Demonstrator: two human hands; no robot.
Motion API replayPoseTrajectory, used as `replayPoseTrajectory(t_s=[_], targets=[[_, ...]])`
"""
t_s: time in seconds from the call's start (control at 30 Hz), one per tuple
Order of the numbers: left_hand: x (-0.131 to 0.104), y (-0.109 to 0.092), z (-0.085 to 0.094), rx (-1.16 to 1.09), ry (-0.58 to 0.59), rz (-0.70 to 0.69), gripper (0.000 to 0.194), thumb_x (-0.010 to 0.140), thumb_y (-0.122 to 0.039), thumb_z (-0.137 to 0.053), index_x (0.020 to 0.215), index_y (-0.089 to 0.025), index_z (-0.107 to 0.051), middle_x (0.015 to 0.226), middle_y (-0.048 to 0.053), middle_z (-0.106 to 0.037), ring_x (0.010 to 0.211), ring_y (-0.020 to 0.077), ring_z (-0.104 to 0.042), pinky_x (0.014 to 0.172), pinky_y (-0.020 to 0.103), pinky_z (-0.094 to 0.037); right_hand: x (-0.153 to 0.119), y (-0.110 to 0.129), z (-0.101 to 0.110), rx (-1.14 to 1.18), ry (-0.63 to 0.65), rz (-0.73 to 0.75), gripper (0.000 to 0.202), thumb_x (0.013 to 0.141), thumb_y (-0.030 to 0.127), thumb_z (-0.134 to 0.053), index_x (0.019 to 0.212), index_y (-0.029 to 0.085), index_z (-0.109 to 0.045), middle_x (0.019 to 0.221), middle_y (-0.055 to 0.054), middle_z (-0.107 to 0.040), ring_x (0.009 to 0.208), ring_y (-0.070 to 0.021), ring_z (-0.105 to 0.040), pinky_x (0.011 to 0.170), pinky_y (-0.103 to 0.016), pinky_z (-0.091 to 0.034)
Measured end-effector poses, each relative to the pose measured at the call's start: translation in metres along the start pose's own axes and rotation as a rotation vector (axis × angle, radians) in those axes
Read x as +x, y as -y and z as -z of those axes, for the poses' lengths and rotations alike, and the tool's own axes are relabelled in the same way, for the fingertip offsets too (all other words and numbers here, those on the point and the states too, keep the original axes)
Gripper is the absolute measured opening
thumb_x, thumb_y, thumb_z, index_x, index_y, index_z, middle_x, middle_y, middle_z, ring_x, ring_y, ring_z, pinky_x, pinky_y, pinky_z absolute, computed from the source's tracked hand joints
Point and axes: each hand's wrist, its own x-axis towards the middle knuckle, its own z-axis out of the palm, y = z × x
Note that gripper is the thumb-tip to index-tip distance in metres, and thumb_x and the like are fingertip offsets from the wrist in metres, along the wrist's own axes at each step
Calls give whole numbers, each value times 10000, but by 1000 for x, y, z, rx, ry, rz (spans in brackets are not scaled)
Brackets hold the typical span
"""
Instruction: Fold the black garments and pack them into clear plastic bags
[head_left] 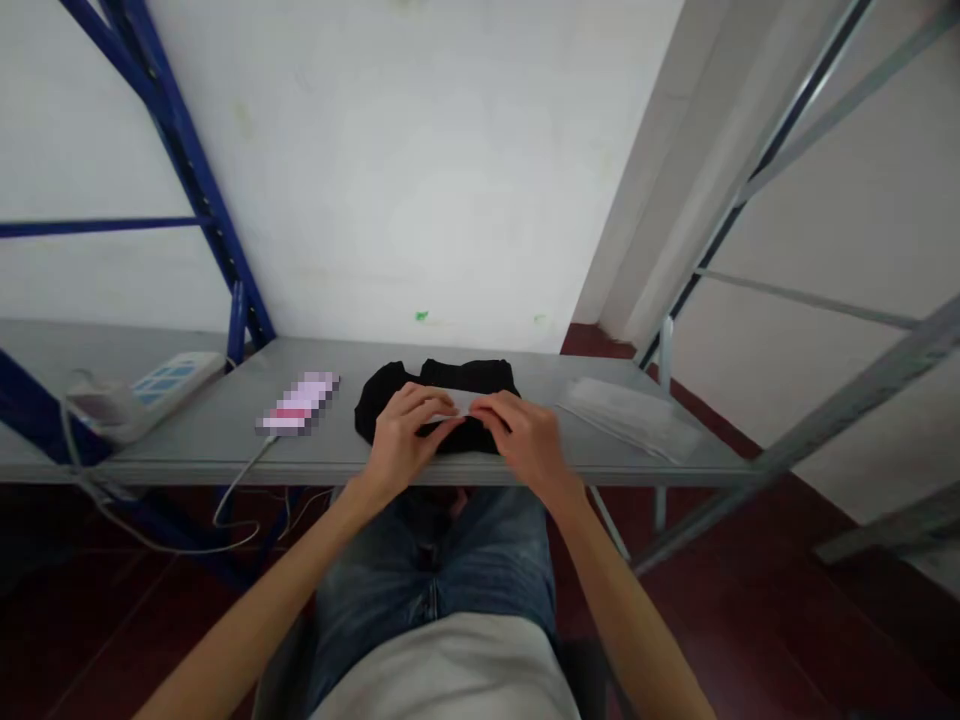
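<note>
A folded black cloth item (pixel 471 374), its exact kind unclear, lies on the grey shelf in front of me. Over it, both hands pinch a small white strip (pixel 463 398) that looks like paper or a label. My left hand (pixel 409 430) has its thumb and fingertips closed at the strip's left end. At the other end my right hand (pixel 525 430) grips with bent fingers, close to the left fingertips. The hands cover part of the black cloth and most of the strip's edges.
A phone (pixel 300 402) with a white charging cable (pixel 241 470) lies to the left. Further left stands a white power strip (pixel 176 385). Clear plastic bags (pixel 630 412) lie on the right of the grey shelf (pixel 337 455). Blue posts (pixel 199 180) rise at the left.
</note>
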Motion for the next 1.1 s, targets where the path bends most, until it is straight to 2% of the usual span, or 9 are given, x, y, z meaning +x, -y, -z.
replayPoseTrajectory(t_s=[0.23,0.33,0.4,0.53,0.6,0.7,0.8,0.97,1.1], targets=[[3,31,13,130,22,42,122,955,-310,-690,857,-244,-720,962,38,-747,947,223,-658,896,396,-523,3,-45,39,48,-273,-194,299,1044,439,-502,960,238,-706,884,-44,-752,772,-202,-726,742,-318,-575],[0,36,14,146,26,116,127,967,-310,-655,873,-234,-696,917,30,-707,877,198,-654,815,336,-525,1,-53,50,8,-307,-330,347,1037,513,-503,1050,229,-703,858,-43,-760,656,-195,-730,697,-329,-570],[-3,33,10,149,57,163,143,982,-308,-624,872,-229,-670,866,14,-672,791,166,-639,731,287,-512,-1,-50,52,55,-238,-377,402,1058,523,-453,1238,240,-676,812,-24,-764,592,-185,-724,686,-328,-577],[-10,20,-2,140,120,121,149,1004,-278,-587,879,-223,-646,843,2,-641,729,133,-628,670,240,-497,-4,-32,45,238,67,-338,499,1090,471,-406,1555,301,-471,837,-2,-796,620,-183,-751,712,-325,-608],[-14,13,-7,131,136,72,140,1009,-259,-576,899,-217,-651,871,13,-652,751,134,-650,673,233,-508,-5,-26,40,214,173,-278,477,1085,436,-449,1543,310,-496,961,-25,-815,759,-206,-784,782,-345,-612],[-17,3,-14,142,205,-4,150,1038,-263,-533,989,-221,-668,971,38,-700,851,149,-699,737,236,-548,-5,-28,37,105,255,-214,370,1047,378,-553,1393,287,-647,1091,-57,-808,969,-246,-778,882,-370,-591],[-19,2,-18,230,286,-34,224,1058,-280,-495,1216,-242,-648,1207,68,-718,1071,195,-710,919,301,-574,-5,-49,46,13,194,-294,372,1009,333,-598,1364,248,-668,1091,-84,-807,987,-260,-770,905,-381,-579],[-24,36,-15,389,372,130,398,1053,-379,-475,1414,-231,-556,1480,113,-602,1329,296,-601,1130,469,-496,-18,-113,77,-242,-157,-568,477,989,366,-558,1418,174,-635,1166,-159,-778,1026,-321,-756,953,-450,-549],[-34,71,-8,440,504,283,443,1034,-419,-479,1398,-188,-580,1477,150,-604,1399,318,-543,1181,493,-440,-42,-161,92,-400,-107,-826,535,967,397,-561,1421,123,-629,1094,-181,-787,1069,-346,-736,972,-458,-524]])
